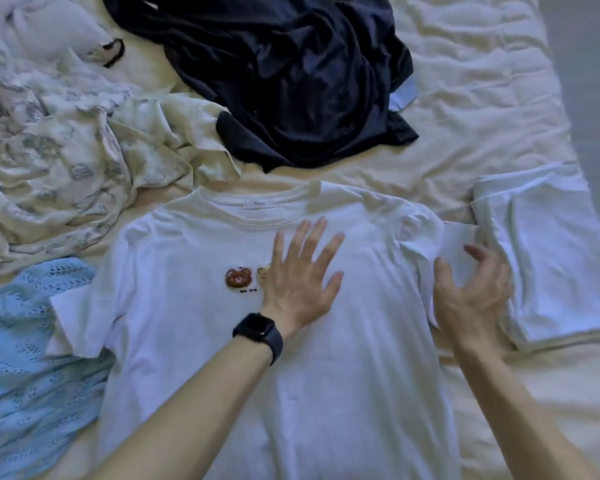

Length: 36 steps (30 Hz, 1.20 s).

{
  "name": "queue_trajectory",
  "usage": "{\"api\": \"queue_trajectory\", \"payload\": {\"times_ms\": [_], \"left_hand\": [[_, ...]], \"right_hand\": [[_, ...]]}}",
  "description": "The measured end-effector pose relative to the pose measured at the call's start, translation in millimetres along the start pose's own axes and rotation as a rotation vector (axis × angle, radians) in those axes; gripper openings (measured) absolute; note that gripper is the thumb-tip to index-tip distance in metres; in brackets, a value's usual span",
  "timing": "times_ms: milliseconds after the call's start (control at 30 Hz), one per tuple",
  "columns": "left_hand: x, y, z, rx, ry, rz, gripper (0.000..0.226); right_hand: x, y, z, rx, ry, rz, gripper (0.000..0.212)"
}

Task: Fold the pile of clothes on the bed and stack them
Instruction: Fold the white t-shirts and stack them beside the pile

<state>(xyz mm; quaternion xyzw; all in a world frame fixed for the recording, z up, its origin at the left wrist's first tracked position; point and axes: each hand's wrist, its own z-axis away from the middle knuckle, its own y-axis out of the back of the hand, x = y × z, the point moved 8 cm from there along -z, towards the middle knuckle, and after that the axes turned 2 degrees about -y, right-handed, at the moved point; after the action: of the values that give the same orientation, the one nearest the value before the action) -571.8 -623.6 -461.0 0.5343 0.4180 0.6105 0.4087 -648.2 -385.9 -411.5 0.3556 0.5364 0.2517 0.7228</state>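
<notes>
While the white T-shirt [326, 393] lies flat and face-up on the bed [482, 98], its long axis runs straight away from the person, collar [257, 209] at the far end and hem towards the body. The left hand [302, 271] rests on the shirt's chest, palm down and fingers spread wide, beside the small bear print. The right hand [471, 292] sits at the shirt's right-side sleeve [454, 244] with fingers bent over the cloth. Whether they already pinch it cannot be told.

Just past that sleeve, to the shirt's right, is a folded white garment [551, 258], which looks like the start of the stack. Beyond the collar is a crumpled dark garment [291, 81]. To the shirt's far left is a rumpled floral piece [66, 161], and against its left sleeve a pale blue knit [32, 358].

The coming fold likely turns on the sleeve: the right hand is the nearer one and would bring the sleeve and that side inward, across the long axis, towards the left hand, which pins the middle. The folded garment lies close to the sleeve and could catch.
</notes>
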Motion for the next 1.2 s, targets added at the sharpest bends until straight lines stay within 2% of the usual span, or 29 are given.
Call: {"api": "queue_trajectory", "payload": {"times_ms": [67,133,233,300,367,400,467,533,633,733,767,833,867,933,967,1000,1100,1133,1200], "left_hand": [[37,-35,-2,-0.169,-0.030,-0.003,0.069],[44,-63,-2,-0.295,0.028,-0.036,0.070],[38,-82,2,-0.354,0.082,-0.099,0.071],[37,-84,1,-0.384,0.093,-0.092,0.071],[37,-86,-1,-0.449,0.102,-0.085,0.071],[38,-86,-2,-0.481,0.107,-0.089,0.071],[39,-83,-5,-0.554,0.119,-0.086,0.070],[42,-77,-10,-0.651,0.120,-0.080,0.071],[50,-55,-28,-0.757,0.179,-0.009,0.074],[70,-10,-67,-0.569,0.334,0.305,0.042],[77,5,-80,-0.504,0.396,0.440,0.040],[98,22,-98,-0.534,0.534,0.732,0.062],[108,24,-102,-0.630,0.598,0.841,0.076],[125,29,-102,-0.854,0.653,0.901,0.095],[128,32,-100,-0.921,0.655,0.867,0.093],[126,34,-98,-0.944,0.637,0.803,0.081],[104,40,-92,-0.837,0.503,0.608,0.027],[89,44,-87,-0.771,0.498,0.629,0.020],[52,50,-63,-0.673,0.593,0.816,0.016]], "right_hand": [[36,4,12,-0.035,-0.213,-0.077,0.050],[64,-3,19,-0.079,-0.394,-0.077,0.062],[84,-15,12,-0.130,-0.502,-0.086,0.077],[82,-20,0,-0.196,-0.515,-0.154,0.071],[67,-9,-17,-0.208,-0.377,-0.147,0.037],[55,5,-27,-0.154,-0.271,-0.133,0.018],[35,45,-47,0.035,-0.069,-0.129,0.009],[24,71,-61,0.132,0.027,-0.127,0.006],[26,68,-71,0.013,0.022,-0.033,0.013],[16,61,-65,-0.067,0.120,-0.100,0.032],[8,61,-58,-0.078,0.195,-0.144,0.034],[-9,57,-35,-0.125,0.367,-0.145,0.037],[-16,52,-21,-0.156,0.444,-0.106,0.040],[-25,41,10,-0.221,0.570,-0.019,0.050],[-27,36,27,-0.235,0.630,0.019,0.054],[-30,32,42,-0.225,0.689,0.049,0.056],[-25,23,85,-0.132,0.777,0.050,0.046],[-18,21,96,-0.111,0.752,0.005,0.037],[5,16,115,-0.091,0.634,-0.042,0.019]]}}
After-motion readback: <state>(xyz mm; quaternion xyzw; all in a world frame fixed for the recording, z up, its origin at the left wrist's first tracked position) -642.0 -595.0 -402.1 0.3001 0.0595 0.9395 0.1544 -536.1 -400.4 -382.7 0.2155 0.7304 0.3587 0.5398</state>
